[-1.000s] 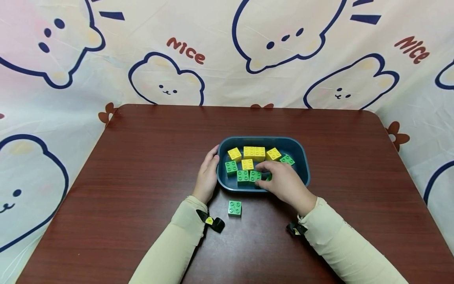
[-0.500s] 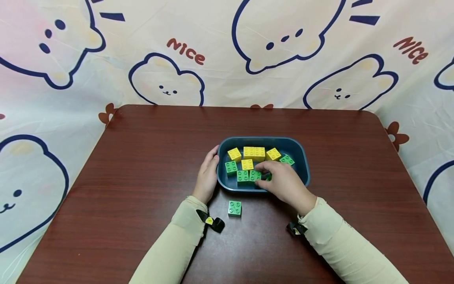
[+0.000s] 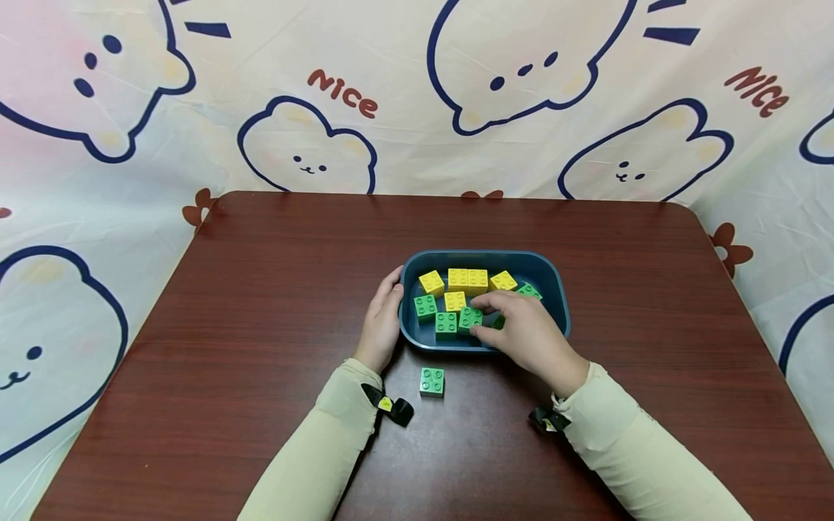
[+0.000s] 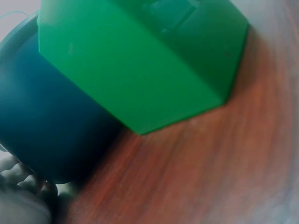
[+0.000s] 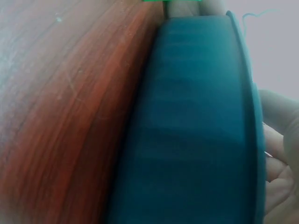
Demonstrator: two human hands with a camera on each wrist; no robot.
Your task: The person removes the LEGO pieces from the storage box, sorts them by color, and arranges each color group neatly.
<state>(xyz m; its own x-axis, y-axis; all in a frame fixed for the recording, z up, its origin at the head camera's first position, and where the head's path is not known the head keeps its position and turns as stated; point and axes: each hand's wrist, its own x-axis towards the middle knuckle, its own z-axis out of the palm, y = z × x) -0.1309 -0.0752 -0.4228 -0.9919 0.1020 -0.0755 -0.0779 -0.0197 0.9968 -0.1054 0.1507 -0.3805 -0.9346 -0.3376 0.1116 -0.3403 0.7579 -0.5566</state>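
Note:
A blue tray (image 3: 554, 289) holds several yellow and green toy bricks. At its left end, my left hand (image 3: 379, 322) rests against the outer wall, fingers extended along it and thumb near the rim. My right hand (image 3: 531, 334) reaches over the front rim and pinches a green toy brick (image 3: 470, 317) between thumb and fingers. That brick sits slightly turned beside another green brick (image 3: 446, 325). In the right wrist view, curled fingers (image 5: 278, 186) of the right hand show past the tray's rim; their tips are hidden.
One loose green brick (image 3: 431, 382) lies on the brown table (image 3: 293, 275) in front of the tray, looming large in the left wrist view. Yellow bricks (image 3: 467, 278) line the tray's back, and a printed cloth (image 3: 404, 145) hangs behind the table.
The right hand has shifted slightly, and the pinched green brick has moved up a little and turned away from its green neighbour. The left hand and tray have stayed in place.

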